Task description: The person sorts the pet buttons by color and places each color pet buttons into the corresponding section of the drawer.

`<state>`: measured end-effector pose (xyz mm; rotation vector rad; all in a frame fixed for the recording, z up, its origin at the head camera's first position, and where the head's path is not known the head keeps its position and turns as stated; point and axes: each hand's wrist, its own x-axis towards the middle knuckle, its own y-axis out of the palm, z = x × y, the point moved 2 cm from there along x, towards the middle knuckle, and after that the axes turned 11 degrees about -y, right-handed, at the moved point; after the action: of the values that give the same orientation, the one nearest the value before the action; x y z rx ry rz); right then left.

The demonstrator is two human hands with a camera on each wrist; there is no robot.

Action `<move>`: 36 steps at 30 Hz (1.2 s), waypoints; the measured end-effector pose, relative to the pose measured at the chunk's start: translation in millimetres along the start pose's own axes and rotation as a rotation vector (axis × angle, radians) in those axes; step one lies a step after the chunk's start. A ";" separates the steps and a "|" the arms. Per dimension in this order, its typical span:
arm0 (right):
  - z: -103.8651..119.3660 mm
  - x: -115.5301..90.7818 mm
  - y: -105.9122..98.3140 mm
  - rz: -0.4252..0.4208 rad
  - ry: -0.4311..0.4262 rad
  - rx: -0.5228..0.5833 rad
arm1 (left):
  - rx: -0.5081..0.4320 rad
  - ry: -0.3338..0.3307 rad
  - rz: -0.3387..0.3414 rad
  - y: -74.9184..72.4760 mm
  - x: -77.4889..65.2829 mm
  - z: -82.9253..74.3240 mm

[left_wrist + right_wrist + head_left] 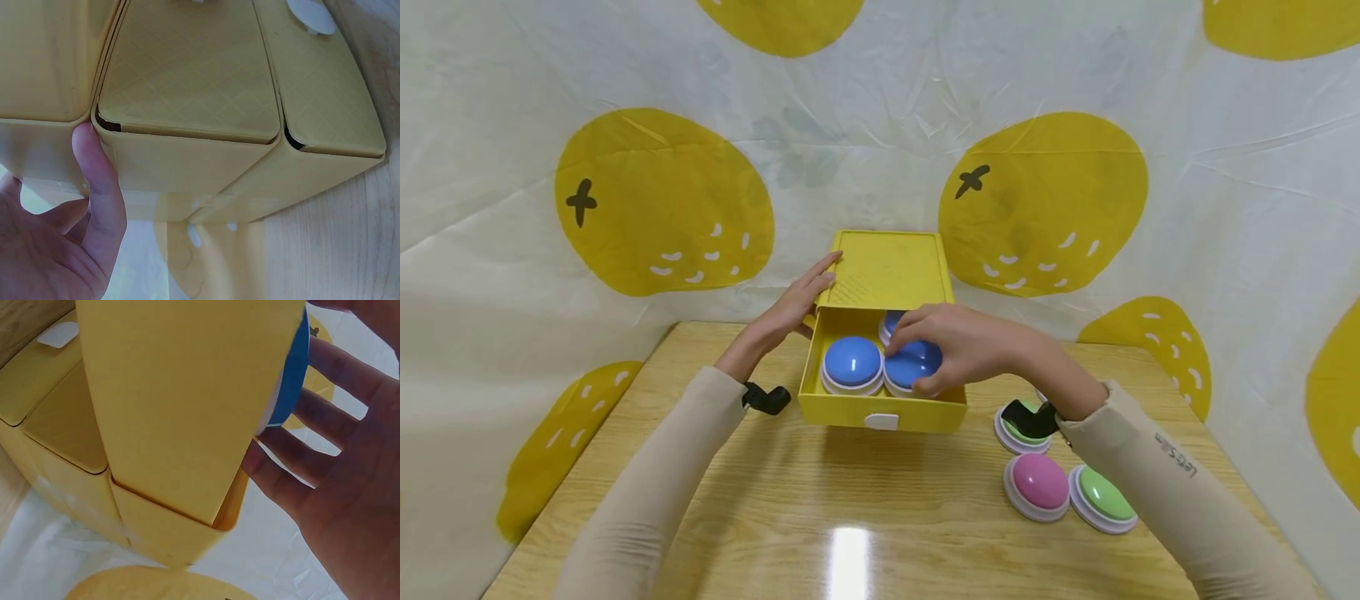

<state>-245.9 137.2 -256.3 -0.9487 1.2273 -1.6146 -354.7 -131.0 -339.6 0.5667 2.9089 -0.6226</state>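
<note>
Three blue buttons [853,360], one gripped by right hand [964,340], rearmost partly hidden

yellow drawer [181,406] out, blue button [294,378] poking past its right edge, right hand [350,481] fingers on button, white tab [58,335] left of drawer, white cloth [275,540] beyond it.

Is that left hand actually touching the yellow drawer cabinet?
Touching. The left wrist view shows the left hand with its thumb against the side of the yellow drawer cabinet, tip at the front edge.
</note>
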 end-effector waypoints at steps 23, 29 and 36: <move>-6.3 -5.5 11.8 -0.013 0.006 0.019 | 0.013 -0.008 0.000 0.9 -0.7 -2.6; -7.3 -8.4 14.1 -0.040 -0.002 0.024 | 0.016 -0.011 -0.002 0.4 -0.7 -3.1; -8.8 -12.9 15.3 -0.055 0.010 0.044 | 0.009 -0.016 -0.007 0.4 -1.3 -2.5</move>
<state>-246.9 150.1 -274.1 -0.9552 1.1768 -1.6842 -353.4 -130.1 -337.2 0.5501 2.8956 -0.6385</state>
